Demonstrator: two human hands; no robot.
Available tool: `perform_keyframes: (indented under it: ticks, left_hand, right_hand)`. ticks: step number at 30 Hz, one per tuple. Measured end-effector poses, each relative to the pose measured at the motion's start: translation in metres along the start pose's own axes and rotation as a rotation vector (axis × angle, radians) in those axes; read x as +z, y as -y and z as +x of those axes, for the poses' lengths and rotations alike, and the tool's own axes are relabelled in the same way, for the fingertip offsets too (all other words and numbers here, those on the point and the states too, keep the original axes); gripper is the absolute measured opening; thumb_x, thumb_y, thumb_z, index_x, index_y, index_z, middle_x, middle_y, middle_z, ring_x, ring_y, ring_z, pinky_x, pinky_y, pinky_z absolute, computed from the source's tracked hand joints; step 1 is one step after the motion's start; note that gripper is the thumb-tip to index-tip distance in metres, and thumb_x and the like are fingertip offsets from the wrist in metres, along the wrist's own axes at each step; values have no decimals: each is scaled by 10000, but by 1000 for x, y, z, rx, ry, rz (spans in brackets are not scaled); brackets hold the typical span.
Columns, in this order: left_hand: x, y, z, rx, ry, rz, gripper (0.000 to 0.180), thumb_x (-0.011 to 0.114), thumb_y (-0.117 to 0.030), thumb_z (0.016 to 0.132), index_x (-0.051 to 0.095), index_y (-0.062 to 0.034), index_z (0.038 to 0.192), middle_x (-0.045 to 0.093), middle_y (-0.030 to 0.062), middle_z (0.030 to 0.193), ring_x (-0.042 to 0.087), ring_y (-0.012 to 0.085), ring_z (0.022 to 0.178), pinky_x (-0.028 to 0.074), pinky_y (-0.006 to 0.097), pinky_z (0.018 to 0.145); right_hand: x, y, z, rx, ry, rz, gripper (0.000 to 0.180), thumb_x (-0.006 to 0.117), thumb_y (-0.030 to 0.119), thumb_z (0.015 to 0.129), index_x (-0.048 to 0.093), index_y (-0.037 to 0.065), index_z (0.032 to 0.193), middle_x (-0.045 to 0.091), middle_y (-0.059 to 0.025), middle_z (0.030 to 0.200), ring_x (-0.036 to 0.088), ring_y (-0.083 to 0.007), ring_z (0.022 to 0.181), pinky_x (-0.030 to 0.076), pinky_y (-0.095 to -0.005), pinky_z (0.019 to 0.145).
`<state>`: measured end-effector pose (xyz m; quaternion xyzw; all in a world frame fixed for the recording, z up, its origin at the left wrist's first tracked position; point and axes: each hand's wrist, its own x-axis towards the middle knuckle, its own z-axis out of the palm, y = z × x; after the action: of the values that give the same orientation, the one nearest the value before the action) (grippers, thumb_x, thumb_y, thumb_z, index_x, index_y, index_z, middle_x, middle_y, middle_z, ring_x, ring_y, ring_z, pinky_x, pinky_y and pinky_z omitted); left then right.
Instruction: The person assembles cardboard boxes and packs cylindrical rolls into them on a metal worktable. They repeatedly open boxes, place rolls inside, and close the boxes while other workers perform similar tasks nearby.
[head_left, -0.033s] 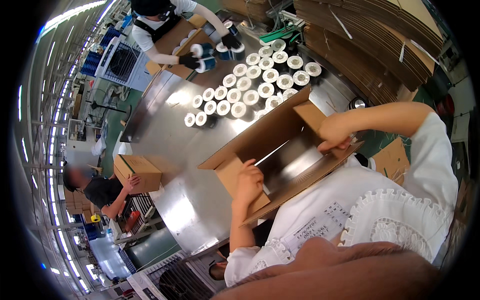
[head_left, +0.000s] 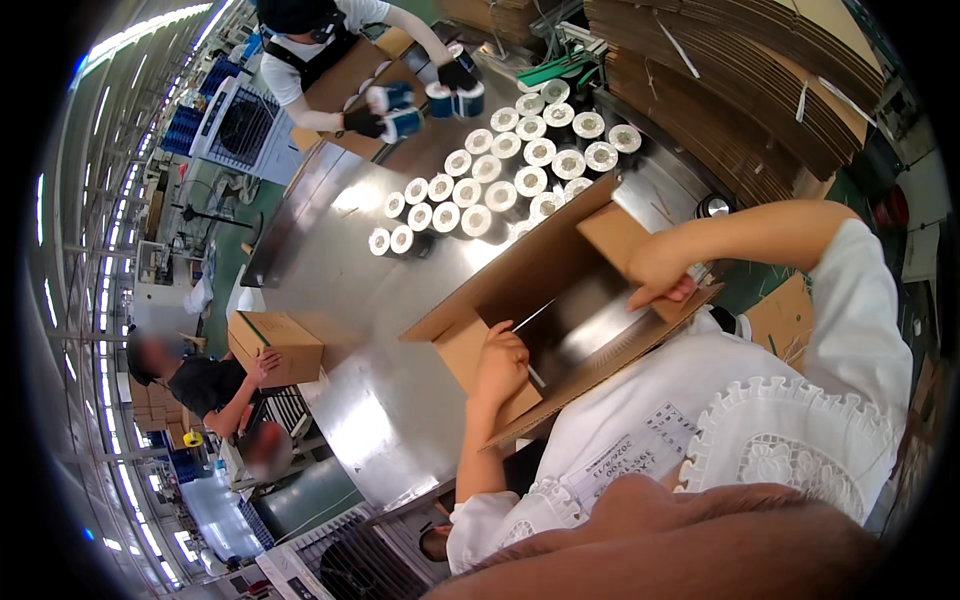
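Observation:
An open cardboard box (head_left: 500,290) stands tilted in the view in front of me, its long flaps spread and the metal tabletop showing through the middle. My left hand (head_left: 502,365) is closed over the flap at its left end, fingers bent across the cardboard. At the right end, my right hand (head_left: 658,272) grips the short flap (head_left: 612,234), with the thumb reaching inward; part of its fingers is hidden behind the board. Just beyond the box, several round spools (head_left: 476,220) with white tops stand in rows.
A metal table (head_left: 335,270) spreads leftward. Across it, a co-worker in black gloves holds blue spools (head_left: 403,122) by a carton. Another person at the left handles a closed carton (head_left: 285,348). Stacked flat cardboard (head_left: 720,90) rises at the far right.
My right hand has shifted slightly left, and the short flap beside it leans farther in. The co-worker's gloved hands have moved a little with the spools. My left hand stays almost in place.

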<state>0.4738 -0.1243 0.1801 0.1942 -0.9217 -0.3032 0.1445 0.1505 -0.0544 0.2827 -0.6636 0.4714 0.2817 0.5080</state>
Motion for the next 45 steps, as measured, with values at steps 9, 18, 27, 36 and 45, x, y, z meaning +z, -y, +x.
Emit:
perform_keyframes:
  ticks: [9, 18, 27, 36, 45]
  left_hand:
    - [-60, -40, -26, -330, 381, -489, 379, 645, -268, 866, 622, -44, 1171, 534, 173, 1312, 498, 290, 1223, 387, 383, 1014]
    - [-45, -68, 2, -630, 527, -189, 434, 629, -421, 861, 693, 6, 900, 666, 194, 775, 648, 335, 742, 495, 406, 711]
    - [-19, -6, 37, -40, -321, 576, 240, 643, -229, 833, 663, -68, 1010, 629, 132, 1031, 580, 316, 1017, 466, 423, 838]
    - [-90, 23, 56, -693, -410, 546, 400, 535, -317, 896, 594, -38, 1176, 472, 209, 1346, 431, 366, 1261, 340, 435, 1054]
    - [21, -3, -9, -686, -244, 622, 624, 484, -415, 906, 342, -92, 1421, 299, 179, 1479, 205, 342, 1406, 47, 652, 1076]
  right_hand:
    - [-13, -30, 101, -22, -35, 44, 582, 478, 445, 960, 664, -50, 719, 669, -124, 631, 661, -208, 564, 557, -314, 553]
    - [-16, -62, 76, -435, -252, 938, 459, 541, 399, 940, 621, -49, 882, 685, -163, 793, 692, -209, 684, 578, -303, 586]
    - [44, -120, 93, -366, -946, 1055, 892, 734, 451, 768, 309, 47, 1441, 430, -147, 1393, 393, -271, 1298, 303, -384, 1083]
    - [52, -89, 73, -420, -737, 1311, 945, 753, 372, 755, 230, 66, 1480, 404, -159, 1418, 372, -263, 1324, 279, -370, 1092]
    - [50, -66, 84, -522, -812, 1277, 915, 681, 391, 824, 137, 108, 1504, 374, -142, 1437, 359, -251, 1326, 269, -369, 1095]
